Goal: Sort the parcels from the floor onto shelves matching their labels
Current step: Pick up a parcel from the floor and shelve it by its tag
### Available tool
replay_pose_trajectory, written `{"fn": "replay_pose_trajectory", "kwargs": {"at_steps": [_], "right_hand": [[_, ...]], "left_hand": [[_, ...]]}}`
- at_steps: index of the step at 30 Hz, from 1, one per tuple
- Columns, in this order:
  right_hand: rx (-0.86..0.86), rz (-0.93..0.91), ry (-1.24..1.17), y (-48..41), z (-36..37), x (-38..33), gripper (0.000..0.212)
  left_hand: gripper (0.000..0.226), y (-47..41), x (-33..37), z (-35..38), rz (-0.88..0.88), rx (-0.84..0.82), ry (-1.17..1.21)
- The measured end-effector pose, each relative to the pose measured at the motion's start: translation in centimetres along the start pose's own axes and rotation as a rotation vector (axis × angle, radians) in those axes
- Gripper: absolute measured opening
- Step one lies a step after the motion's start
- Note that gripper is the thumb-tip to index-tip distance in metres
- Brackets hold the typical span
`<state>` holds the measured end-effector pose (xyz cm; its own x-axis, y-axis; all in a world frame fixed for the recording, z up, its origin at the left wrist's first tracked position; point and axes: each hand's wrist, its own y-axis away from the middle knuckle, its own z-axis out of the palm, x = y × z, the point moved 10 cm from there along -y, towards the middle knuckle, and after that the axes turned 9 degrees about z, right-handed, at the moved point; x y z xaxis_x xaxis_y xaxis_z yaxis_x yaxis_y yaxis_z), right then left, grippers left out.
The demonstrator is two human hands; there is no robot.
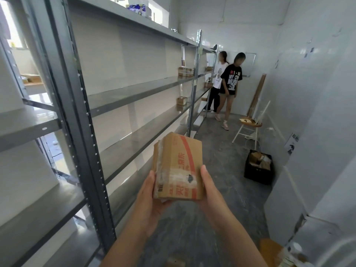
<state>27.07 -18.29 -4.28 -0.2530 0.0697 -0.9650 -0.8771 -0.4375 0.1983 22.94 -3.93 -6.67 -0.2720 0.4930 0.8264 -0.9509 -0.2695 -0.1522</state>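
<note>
Left hand (152,201) and right hand (211,191) clasp the cardboard parcel (179,162) between them (thumbs along its sides).

Both hands hold one cardboard parcel (178,166) in front: the left hand (149,197) grips its left edge, the right hand (209,189) its right edge. Grey shelves (134,93) run along the left. A black crate (258,167) stands on the floor at right.

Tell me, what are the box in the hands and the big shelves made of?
The box looks like brown cardboard, matte, with creased edges, shiny clear tape and red print. The shelves look like gray painted metal: thin smooth boards with a slight sheen, posts with rows of holes.
</note>
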Motion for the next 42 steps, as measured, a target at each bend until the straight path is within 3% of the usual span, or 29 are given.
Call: {"fn": "replay_pose_trajectory", "kwargs": {"at_steps": [4, 7, 11, 15, 21, 25, 28, 31, 35, 39, 42], "right_hand": [[0.024, -0.036, 0.085, -0.2, 0.8, 0.3, 0.056], [0.045, -0.065, 0.128, -0.2, 1.0, 0.4, 0.048], [0.071, -0.101, 0.181, -0.2, 1.3, 0.5, 0.039], [0.077, -0.12, 0.204, -0.4, 2.0, 0.9, 0.037], [0.068, -0.156, 0.177, -0.8, 2.5, 0.7, 0.036], [0.044, -0.136, 0.189, -1.1, 2.4, 0.9, 0.044], [0.047, -0.128, 0.223, -1.5, 2.1, 1.1, 0.052], [0.063, -0.133, 0.266, -1.9, 1.8, 1.3, 0.038], [0.081, -0.112, 0.239, -2.0, 1.6, 1.6, 0.037], [0.149, -0.095, 0.259, -1.5, 1.6, 1.4, 0.032], [0.214, -0.118, 0.287, -1.3, 1.5, 1.0, 0.027]], "left_hand": [[0.072, 0.2, -0.7, -1.3, 0.005, 0.042, 0.045], [0.023, 0.2, 0.1, -3.1, 0.091, 0.155, -0.014], [0.013, 0.4, 1.4, -4.5, 0.178, 0.163, -0.221], [0.021, 0.8, 3.4, -4.7, 0.263, 0.151, -0.465], [0.05, 1.3, 5.2, -4.4, 0.255, 0.082, -0.515], [0.03, 1.5, 5.7, -4.6, 0.242, 0.026, -0.547], [0.031, 1.7, 5.4, -5.0, 0.215, -0.005, -0.671], [0.04, 1.8, 4.6, -5.7, 0.19, -0.025, -0.737], [0.051, 1.6, 4.2, -6.6, 0.186, -0.041, -0.74], [0.037, 1.4, 4.0, -7.9, 0.146, 0.016, -0.693], [0.043, 1.5, 3.9, -9.0, 0.102, 0.096, -0.704]]}}
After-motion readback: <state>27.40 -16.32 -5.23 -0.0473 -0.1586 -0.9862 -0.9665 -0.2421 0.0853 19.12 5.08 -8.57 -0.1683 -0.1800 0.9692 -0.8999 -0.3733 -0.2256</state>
